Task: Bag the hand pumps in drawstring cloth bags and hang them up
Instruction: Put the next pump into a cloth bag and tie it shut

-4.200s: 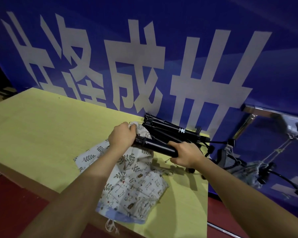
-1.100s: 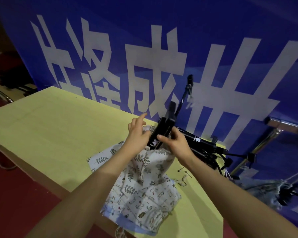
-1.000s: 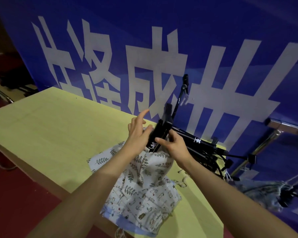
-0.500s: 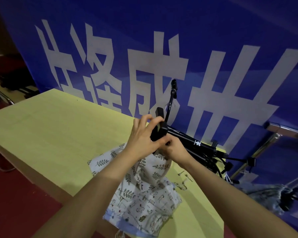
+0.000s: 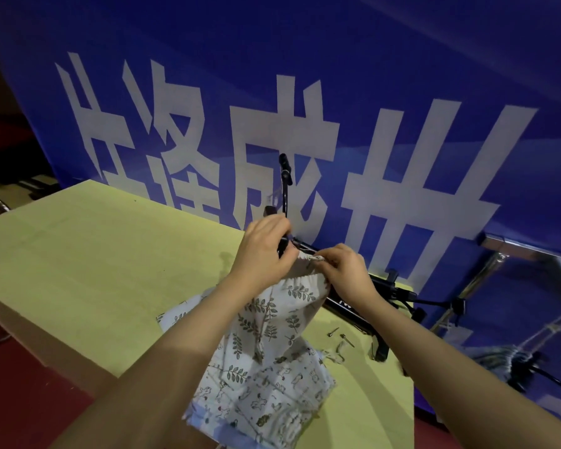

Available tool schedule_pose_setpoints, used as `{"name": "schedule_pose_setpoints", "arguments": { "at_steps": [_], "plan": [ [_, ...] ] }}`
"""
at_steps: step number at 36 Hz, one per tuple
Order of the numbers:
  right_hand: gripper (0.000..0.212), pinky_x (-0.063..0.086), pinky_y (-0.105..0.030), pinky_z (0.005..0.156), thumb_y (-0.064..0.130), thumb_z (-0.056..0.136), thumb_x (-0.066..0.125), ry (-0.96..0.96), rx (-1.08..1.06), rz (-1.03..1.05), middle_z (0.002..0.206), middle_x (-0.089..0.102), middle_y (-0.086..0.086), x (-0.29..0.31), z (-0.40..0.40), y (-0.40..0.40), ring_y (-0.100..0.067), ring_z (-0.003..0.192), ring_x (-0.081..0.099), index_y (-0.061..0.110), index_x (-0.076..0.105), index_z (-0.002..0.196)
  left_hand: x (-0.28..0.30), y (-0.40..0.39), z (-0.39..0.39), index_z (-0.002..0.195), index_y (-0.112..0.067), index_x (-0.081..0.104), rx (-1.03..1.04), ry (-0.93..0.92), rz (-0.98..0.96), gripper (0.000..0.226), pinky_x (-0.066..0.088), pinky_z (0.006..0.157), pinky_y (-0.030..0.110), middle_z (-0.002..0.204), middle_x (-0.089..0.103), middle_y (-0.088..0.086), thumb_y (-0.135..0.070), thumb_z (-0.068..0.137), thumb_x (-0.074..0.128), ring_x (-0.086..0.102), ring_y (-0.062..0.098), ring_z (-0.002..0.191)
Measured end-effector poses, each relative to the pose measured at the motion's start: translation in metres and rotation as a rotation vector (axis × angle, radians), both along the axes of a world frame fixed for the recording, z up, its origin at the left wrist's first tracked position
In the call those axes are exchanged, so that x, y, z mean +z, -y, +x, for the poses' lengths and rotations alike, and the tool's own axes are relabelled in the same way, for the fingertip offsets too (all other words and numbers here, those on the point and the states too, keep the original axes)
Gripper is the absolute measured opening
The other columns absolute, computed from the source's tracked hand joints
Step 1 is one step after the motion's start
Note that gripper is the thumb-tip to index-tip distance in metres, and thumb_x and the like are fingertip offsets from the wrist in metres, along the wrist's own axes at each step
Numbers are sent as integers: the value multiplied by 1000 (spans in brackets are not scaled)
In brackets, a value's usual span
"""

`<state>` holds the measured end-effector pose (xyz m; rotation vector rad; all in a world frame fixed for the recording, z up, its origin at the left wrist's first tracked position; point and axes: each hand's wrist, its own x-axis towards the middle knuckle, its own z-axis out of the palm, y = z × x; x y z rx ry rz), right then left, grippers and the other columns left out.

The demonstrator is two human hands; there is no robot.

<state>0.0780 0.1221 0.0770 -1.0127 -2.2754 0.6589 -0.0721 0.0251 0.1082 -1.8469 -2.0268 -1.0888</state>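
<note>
- Head view: the left hand [image 5: 262,251] grips the upper part of a black hand pump [image 5: 285,176], fingers curled round it at the mouth of the leaf-print drawstring bag [image 5: 272,322]; the pump's hose and head stick up above the fist.
- The right hand [image 5: 344,270] pinches the gathered rim of the bag just beside the left hand, holding the cloth up round the pump.
- The pump stands roughly upright with its lower part hidden inside the bag, and the bag's bottom rests on the yellow-green worktop [image 5: 88,254].
- A second cloth bag [image 5: 266,396] with a small animal print lies flat under and in front of the first, overhanging the near edge of the worktop.
- More black pumps [image 5: 389,293] lie at the far right of the worktop, behind the right hand, and two small needle adapters [image 5: 340,335] lie loose near them.
- Step in hand, as I judge it: bagging the first pump, with the mouth not yet closed.
- The next move calls for tucking the hose below the rim, then finding the cord and drawing it tight.
- Writing: large white Chinese characters on the blue banner [image 5: 402,76] behind; "成" reads clearly, the others are cut off or distorted. A small white mark on a lying pump is too small to read.
</note>
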Motion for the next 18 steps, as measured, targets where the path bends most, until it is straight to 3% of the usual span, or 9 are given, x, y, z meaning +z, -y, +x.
{"name": "schedule_pose_setpoints", "arguments": {
  "at_steps": [5, 9, 12, 16, 18],
  "plan": [
    [17, 50, -25, 77, 12, 94, 55, -148, 61, -261, 90, 66, 4, 5, 2, 5, -13, 87, 62, 15, 68, 103, -2, -5, 0, 80, -11, 60, 19, -58, 27, 27, 25, 77, 25, 81, 61, -1, -28, 78, 38, 56, 22, 86],
    [12, 50, -41, 83, 16, 97, 49, -212, 62, -420, 89, 64, -3, 8, 3, 6, -23, 89, 62, 14, 61, 95, 6, -10, 4, 81, -13, 65, 24, -224, -53, 37, 22, 74, 28, 84, 65, -2, -34, 78, 35, 55, 23, 86],
    [10, 51, -44, 81, 20, 96, 50, -185, 79, -375, 89, 64, -6, 12, 4, 9, -25, 87, 61, 17, 58, 94, 11, -13, 8, 87, -14, 66, 16, -338, -140, 31, 21, 75, 30, 88, 65, -1, -34, 83, 42, 55, 23, 89],
    [9, 48, -33, 68, 15, 94, 53, -246, 70, -350, 82, 63, -8, 16, 4, 11, -19, 74, 57, 13, 60, 88, 12, -17, 12, 101, -18, 60, -12, -377, -232, 23, 22, 81, 30, 101, 61, -4, -33, 85, 53, 46, 18, 100],
    [9, 48, -30, 69, 13, 92, 55, -245, 29, -282, 85, 62, -10, 17, 4, 10, -19, 76, 57, 10, 62, 86, 13, -18, 14, 102, -19, 59, 4, -378, -247, 23, 22, 81, 30, 102, 61, -4, -35, 86, 53, 45, 17, 101]
  ]
}}
